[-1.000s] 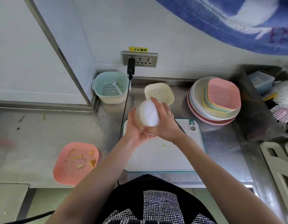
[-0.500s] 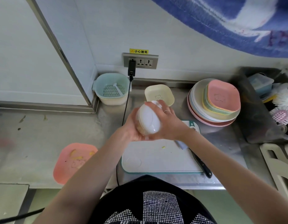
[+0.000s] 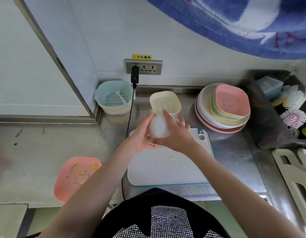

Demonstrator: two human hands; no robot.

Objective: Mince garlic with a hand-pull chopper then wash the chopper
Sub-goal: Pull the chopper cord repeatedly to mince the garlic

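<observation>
Head view: the chopper [image 3: 159, 128] is held above the cutting board's [image 3: 167, 170] far edge.
It is gripped by the left hand [image 3: 140, 136] and right hand [image 3: 177, 134], fingers curled round it.

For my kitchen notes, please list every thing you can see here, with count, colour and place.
chopper: one, white, held above the board's far edge
cutting board: one, white with teal rim, counter centre
cream dish: one, behind the chopper
pink plate: one, with yellow scraps, counter left
strainer basket: one, teal over cream, back corner
plate stack: one pile, mixed pastel, pink on top, right
wall socket: one, grey, black plug in it
brushes: two, white and pink, far right
left hand: supports the chopper
right hand: grips the chopper
</observation>
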